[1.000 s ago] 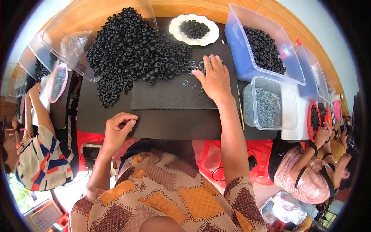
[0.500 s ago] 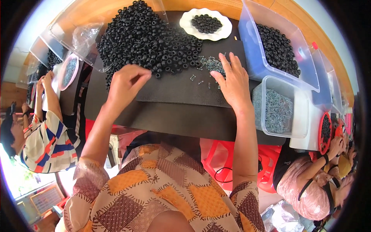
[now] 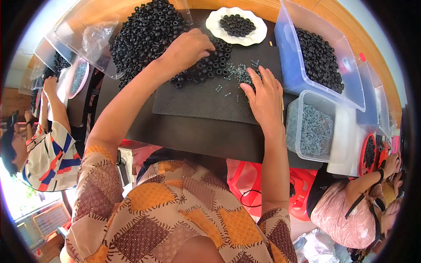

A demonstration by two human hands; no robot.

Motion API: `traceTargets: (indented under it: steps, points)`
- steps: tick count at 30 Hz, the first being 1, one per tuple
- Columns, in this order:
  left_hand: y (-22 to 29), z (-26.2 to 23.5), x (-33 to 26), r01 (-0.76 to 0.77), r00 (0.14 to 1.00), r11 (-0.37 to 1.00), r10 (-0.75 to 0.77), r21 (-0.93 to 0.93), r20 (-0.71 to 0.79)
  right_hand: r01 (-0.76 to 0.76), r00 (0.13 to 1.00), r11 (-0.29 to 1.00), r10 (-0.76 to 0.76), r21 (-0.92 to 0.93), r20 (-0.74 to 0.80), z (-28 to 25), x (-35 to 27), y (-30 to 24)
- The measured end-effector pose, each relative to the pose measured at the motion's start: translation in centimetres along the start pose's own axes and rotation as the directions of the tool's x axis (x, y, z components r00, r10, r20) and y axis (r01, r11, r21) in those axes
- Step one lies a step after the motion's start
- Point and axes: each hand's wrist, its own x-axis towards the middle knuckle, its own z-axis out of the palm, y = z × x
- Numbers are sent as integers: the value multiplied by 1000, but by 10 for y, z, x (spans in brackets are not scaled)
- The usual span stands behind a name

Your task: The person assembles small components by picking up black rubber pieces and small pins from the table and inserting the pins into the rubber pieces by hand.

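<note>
My left hand [image 3: 189, 47] reaches forward into a big heap of small black rings [image 3: 151, 33], its fingers curled down over the rings at the heap's near edge. My right hand [image 3: 262, 97] lies palm down, fingers spread, on a dark foam mat [image 3: 199, 101], its fingertips touching a small scatter of grey metal springs [image 3: 239, 72]. Whether either hand has picked anything up is hidden under the fingers.
A white plate [image 3: 218, 27] of black rings stands at the back. To the right are a clear bin of black rings [image 3: 319, 59] and a clear tub of springs [image 3: 312, 127]. Other people sit at left [image 3: 48, 140] and lower right [image 3: 351, 201].
My left hand has gone from the table's near edge forward into the ring heap. My right hand has stayed on the mat by the springs.
</note>
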Motion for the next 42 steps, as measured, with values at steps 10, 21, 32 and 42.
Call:
traceTargets:
  steps: [10, 21, 32, 42]
  points:
    - [-5, -5, -4, 17, 1000, 999, -17, -40, 17, -14, 1000, 1000, 14, -10, 22, -2, 3, -1]
    - [26, -83, -81, 294, 883, 652, -466, -699, -63, -43, 999, 999, 44, -13, 19, 3, 2, 3]
    - [72, -27, -200, 371, 755, 373, -654, -850, 43, 20, 999, 988, -13, 152, -45, 4, 38, -31]
    - [71, -17, -214, 227, 814, 321, -581, -919, -2, -50, 998, 979, 58, 199, -38, 40, 78, -55]
